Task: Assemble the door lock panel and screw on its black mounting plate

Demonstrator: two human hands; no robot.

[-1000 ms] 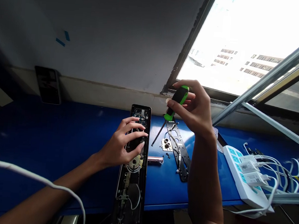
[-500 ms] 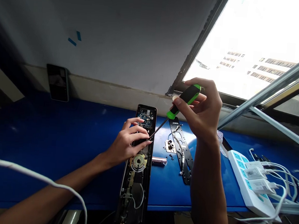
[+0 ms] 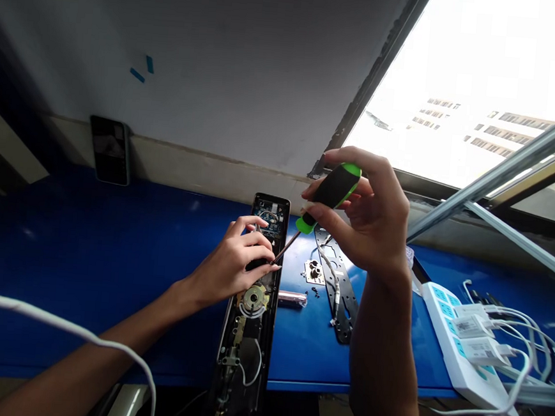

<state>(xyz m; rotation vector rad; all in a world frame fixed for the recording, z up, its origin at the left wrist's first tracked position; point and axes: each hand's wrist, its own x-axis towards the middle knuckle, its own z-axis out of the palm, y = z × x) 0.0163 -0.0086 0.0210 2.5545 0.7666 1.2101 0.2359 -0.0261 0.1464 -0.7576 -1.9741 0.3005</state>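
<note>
Thumb and fingers of the right hand (image 3: 376,228) form a firm grip around the black-and-green screwdriver (image 3: 334,187), its shaft slanting down to the left hand (image 3: 229,262). The left hand's outer fingers are spread over the long black housing (image 3: 244,401); its thumb and index tips nearly meet at the shaft's end, and whether they pinch anything I cannot tell.

The housing stands lengthwise across the tabletop (image 3: 86,250), its far end short of the back edge and its near end reaching past the front edge. Leftward, a broad blue stretch runs beneath the left forearm, with a phone (image 3: 110,150) leaning at the back edge. Rightward, a narrower strip holds a pink cylinder (image 3: 292,299), small screws (image 3: 315,292), a square metal plate (image 3: 314,272) and a perforated black plate (image 3: 344,316).

The open housing shows a blue circuit board (image 3: 264,220), a round metal part (image 3: 253,300) and a looping white wire (image 3: 259,363).
</note>
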